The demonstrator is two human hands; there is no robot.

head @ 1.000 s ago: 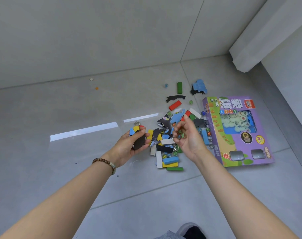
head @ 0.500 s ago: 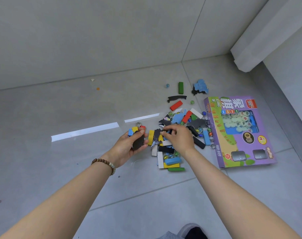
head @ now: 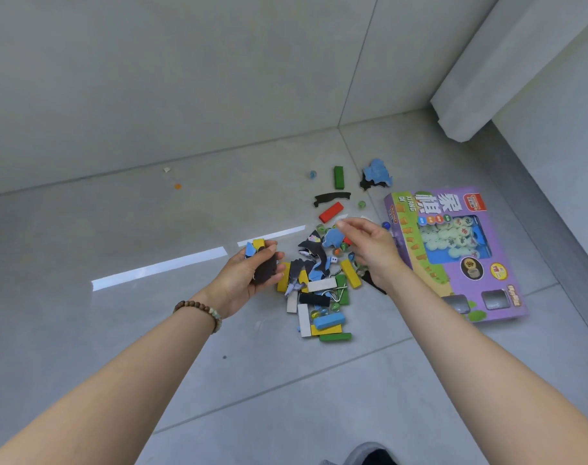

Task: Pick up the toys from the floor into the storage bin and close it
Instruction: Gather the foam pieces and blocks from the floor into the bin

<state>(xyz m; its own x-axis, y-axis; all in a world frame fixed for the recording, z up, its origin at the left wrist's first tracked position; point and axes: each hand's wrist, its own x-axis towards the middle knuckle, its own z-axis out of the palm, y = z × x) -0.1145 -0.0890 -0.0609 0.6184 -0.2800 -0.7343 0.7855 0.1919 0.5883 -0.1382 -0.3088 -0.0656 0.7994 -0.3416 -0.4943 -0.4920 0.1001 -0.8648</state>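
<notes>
A pile of toys [head: 319, 290] lies on the grey floor: coloured wooden blocks, dark and blue puzzle pieces, marbles and wire rings. My left hand [head: 249, 276] is just left of the pile, shut on a bundle of pieces: a dark flat piece, a blue one and a yellow block. My right hand [head: 369, 250] hovers over the pile's far right side, its fingertips by a blue puzzle piece [head: 332, 237]. Its palm is turned away, so I cannot tell whether it holds anything. No storage bin shows in this view.
A purple chess-set box [head: 453, 250] lies flat to the right of the pile. Beyond the pile are a red block [head: 331, 211], a green block [head: 338, 177], a black curved piece [head: 331, 198] and a blue piece [head: 377, 172]. A white ledge [head: 487, 78] juts out at the right wall.
My right hand has lifted off the middle of the pile and moved to its far right side. My left hand keeps its bundle and has barely moved.
</notes>
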